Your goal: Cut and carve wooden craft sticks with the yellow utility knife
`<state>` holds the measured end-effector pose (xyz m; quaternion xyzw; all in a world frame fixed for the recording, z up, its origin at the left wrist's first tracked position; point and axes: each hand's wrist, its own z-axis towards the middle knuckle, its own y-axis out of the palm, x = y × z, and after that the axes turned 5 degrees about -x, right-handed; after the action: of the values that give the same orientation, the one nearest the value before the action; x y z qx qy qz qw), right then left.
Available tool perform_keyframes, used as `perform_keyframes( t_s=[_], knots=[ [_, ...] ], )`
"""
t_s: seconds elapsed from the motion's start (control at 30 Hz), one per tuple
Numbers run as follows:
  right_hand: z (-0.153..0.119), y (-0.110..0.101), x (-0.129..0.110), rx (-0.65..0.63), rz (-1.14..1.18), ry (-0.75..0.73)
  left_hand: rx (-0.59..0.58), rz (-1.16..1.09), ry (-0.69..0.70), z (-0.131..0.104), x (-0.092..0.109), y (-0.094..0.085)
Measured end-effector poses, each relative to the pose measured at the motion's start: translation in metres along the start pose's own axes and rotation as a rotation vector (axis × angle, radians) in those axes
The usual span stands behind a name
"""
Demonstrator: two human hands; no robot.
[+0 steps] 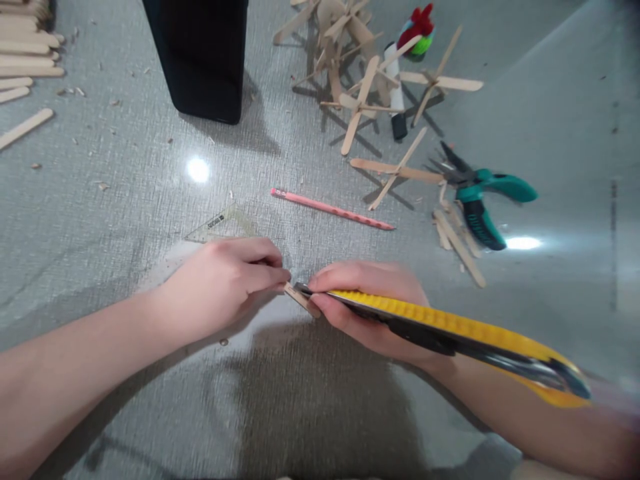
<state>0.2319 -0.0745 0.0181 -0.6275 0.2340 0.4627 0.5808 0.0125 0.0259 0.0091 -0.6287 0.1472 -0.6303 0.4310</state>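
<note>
Textured grey tabletop (pixel 125 193): pale wooden-stick crosses (pixel 359 109) joined, flat wooden sticks (pixel 26 129) loose; left hand (pixel 223 287) pinches small wooden strip (pixel 299 299), right hand (pixel 373 277) clasps yellow-black cutter (pixel 435 325)

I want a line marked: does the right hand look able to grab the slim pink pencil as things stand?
Probably not: the right hand holds a yellow box cutter, though the pencil lies close, uncovered.

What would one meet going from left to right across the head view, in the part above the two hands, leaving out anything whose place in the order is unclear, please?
Pile of wooden sticks → black device → pink pencil → teal-handled pliers.
</note>
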Motion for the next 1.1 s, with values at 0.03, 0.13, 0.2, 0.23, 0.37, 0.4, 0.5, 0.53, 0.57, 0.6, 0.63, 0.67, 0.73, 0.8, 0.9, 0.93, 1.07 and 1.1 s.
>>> perform_keyframes(
  t_s=[0.03,0.13,0.2,0.23,0.37,0.4,0.5,0.53,0.57,0.6,0.63,0.67,0.73,0.8,0.9,0.93,1.07,1.1],
  knots=[
    [0.0000,0.0000,0.0000,0.002,0.001,0.001,0.002,0.001,0.001,-0.0001,-0.0002,0.0001],
    [0.0002,0.0005,-0.0001,0.007,0.001,0.001,0.000,0.005,-0.001,-0.0001,-0.0005,0.0003],
    [0.0005,0.0009,-0.0002,0.005,0.000,0.000,0.000,0.009,0.000,0.0002,-0.0001,0.0002],
    [0.0007,0.0010,-0.0002,0.004,-0.001,0.001,0.001,0.011,0.001,0.0003,0.0002,0.0000],
    [0.0005,0.0010,0.0003,-0.001,-0.007,0.011,0.007,0.019,0.009,0.0007,0.0012,-0.0011],
    [0.0004,0.0011,0.0003,0.000,-0.009,0.009,0.006,0.020,0.009,0.0007,0.0013,-0.0013],
    [0.0001,0.0017,-0.0002,0.005,-0.010,-0.014,-0.002,0.013,0.001,0.0006,0.0009,-0.0009],
    [-0.0001,0.0018,-0.0005,0.006,-0.012,-0.021,-0.006,0.010,-0.001,0.0007,0.0006,-0.0005],
    [-0.0005,0.0020,-0.0007,0.008,-0.014,-0.026,-0.006,0.009,-0.001,0.0007,0.0004,0.0001],
    [-0.0010,0.0020,-0.0009,0.012,-0.019,-0.031,-0.004,0.010,0.001,0.0008,0.0001,0.0006],
    [-0.0017,0.0020,-0.0008,0.016,-0.027,-0.037,-0.002,0.014,0.003,0.0008,0.0000,0.0012],
    [-0.0025,0.0019,-0.0006,0.012,-0.039,-0.052,0.000,0.018,0.005,0.0009,0.0000,0.0016],
    [-0.0041,0.0017,0.0000,-0.021,-0.082,-0.104,-0.002,0.027,0.004,0.0007,0.0003,0.0018],
    [-0.0046,0.0017,0.0000,-0.060,-0.130,-0.150,-0.018,0.036,-0.005,0.0005,0.0009,0.0014],
    [-0.0015,0.0019,-0.0024,-0.043,-0.135,-0.139,-0.033,0.053,-0.012,0.0002,0.0017,0.0005],
    [0.0002,0.0020,-0.0037,-0.034,-0.121,-0.126,-0.036,0.057,-0.011,0.0003,0.0019,0.0004],
    [0.0051,0.0026,-0.0075,-0.053,-0.092,-0.113,-0.032,0.071,0.003,0.0012,0.0025,0.0011],
    [0.0053,0.0028,-0.0079,-0.060,-0.092,-0.114,-0.031,0.075,0.004,0.0014,0.0025,0.0014]
  ],
)
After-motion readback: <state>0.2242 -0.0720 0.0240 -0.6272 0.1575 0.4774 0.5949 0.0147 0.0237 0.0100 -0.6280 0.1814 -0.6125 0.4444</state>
